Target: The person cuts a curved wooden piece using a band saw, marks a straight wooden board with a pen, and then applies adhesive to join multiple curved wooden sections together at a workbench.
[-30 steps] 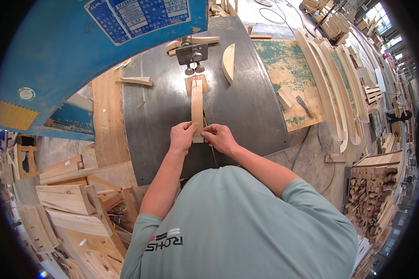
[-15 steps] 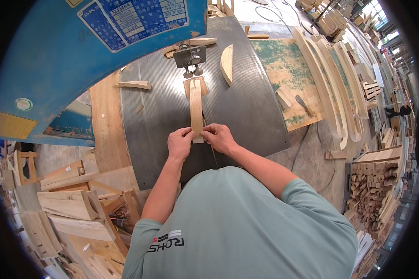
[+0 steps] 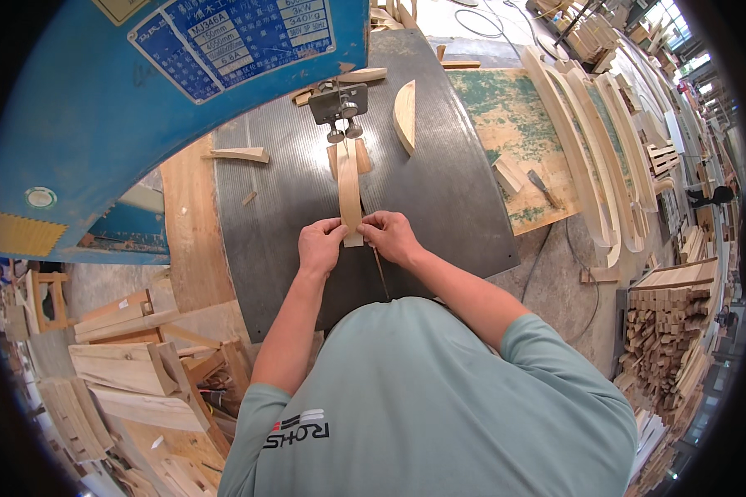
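A slim, slightly curved wooden strip (image 3: pixel 350 186) lies lengthwise on the dark metal saw table (image 3: pixel 448 190). Its far end meets the blade below the guide block (image 3: pixel 337 102) of a blue bandsaw (image 3: pixel 99 108). My left hand (image 3: pixel 320 245) pinches the strip's near end from the left side. From the right, my right hand (image 3: pixel 391 238) grips the same end with thumb and fingers. Both hands stay well short of the blade, near the front of the table.
A crescent wooden offcut (image 3: pixel 404 116) rests right of the blade, and another offcut (image 3: pixel 240 154) lies to the left. A worn green board (image 3: pixel 506 108) holds a wood block and a knife-like tool (image 3: pixel 544 189). Long curved timbers (image 3: pixel 576 149) stand farther right; stacked wood (image 3: pixel 667 323) lies beyond.
Both hands have pushed the strip a little farther away from me, toward the blade. My grip on it looks the same.
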Tool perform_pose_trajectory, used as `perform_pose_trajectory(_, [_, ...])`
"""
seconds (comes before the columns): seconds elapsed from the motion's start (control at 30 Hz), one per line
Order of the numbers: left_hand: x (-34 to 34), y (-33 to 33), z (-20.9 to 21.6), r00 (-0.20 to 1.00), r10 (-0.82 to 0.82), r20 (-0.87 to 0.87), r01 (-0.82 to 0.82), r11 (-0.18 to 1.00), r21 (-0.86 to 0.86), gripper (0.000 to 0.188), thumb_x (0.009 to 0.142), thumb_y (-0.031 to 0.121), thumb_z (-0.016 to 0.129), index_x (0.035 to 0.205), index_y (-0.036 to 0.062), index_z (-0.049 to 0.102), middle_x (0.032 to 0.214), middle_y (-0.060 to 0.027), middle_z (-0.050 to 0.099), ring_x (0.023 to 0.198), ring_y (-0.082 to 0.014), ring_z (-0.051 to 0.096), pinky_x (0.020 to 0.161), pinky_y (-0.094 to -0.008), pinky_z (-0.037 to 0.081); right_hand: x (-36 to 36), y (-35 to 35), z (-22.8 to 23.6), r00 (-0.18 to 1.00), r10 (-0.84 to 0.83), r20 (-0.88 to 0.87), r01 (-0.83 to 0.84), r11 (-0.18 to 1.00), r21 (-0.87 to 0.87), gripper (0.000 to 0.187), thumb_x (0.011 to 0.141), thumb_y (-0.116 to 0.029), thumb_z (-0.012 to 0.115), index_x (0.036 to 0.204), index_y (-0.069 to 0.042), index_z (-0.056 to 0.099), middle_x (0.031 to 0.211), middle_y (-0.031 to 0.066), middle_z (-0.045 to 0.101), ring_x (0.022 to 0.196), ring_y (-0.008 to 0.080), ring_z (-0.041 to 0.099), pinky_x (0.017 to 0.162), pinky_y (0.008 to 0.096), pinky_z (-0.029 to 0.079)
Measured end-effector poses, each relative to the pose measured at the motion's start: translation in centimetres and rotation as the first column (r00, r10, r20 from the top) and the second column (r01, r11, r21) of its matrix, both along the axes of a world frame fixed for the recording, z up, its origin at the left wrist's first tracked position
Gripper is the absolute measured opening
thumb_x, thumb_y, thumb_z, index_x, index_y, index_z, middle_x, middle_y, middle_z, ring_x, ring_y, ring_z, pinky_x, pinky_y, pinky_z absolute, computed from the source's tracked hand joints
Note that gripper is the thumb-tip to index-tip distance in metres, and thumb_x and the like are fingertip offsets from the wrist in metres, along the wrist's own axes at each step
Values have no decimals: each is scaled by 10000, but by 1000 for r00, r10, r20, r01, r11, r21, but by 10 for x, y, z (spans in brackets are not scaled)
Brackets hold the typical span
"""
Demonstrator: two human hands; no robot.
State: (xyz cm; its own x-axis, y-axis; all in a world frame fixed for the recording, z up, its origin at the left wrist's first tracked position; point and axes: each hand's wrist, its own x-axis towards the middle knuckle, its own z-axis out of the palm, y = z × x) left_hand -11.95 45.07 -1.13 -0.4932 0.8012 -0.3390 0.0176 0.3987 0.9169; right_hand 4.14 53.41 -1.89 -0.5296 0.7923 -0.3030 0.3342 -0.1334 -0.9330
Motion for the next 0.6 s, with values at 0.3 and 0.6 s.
perform_pose_trajectory(0.3, [-9, 13, -6, 999, 35, 28, -35, 999, -10, 259, 859, 121, 746, 1075, -18, 783, 914, -81, 785, 792, -112, 700, 756, -273, 544, -10, 12, 2, 1000, -9, -1, 9, 1000, 15, 251, 923, -199, 736, 1014, 34, 757, 753, 80, 719, 641, 130, 648, 623, 307, 537])
perform_pose_trajectory(0.6, [-15, 28, -4, 999, 37, 8, -36, 999, -36, 260, 860, 139, 746, 1078, 5, 790, 905, -59, 783, 759, -116, 691, 719, -291, 539, -19, 25, 0, 1000, -18, 21, 17, 999, 52, 257, 920, -204, 737, 1021, 31, 763, 779, 99, 739, 669, 143, 678, 647, 309, 549])
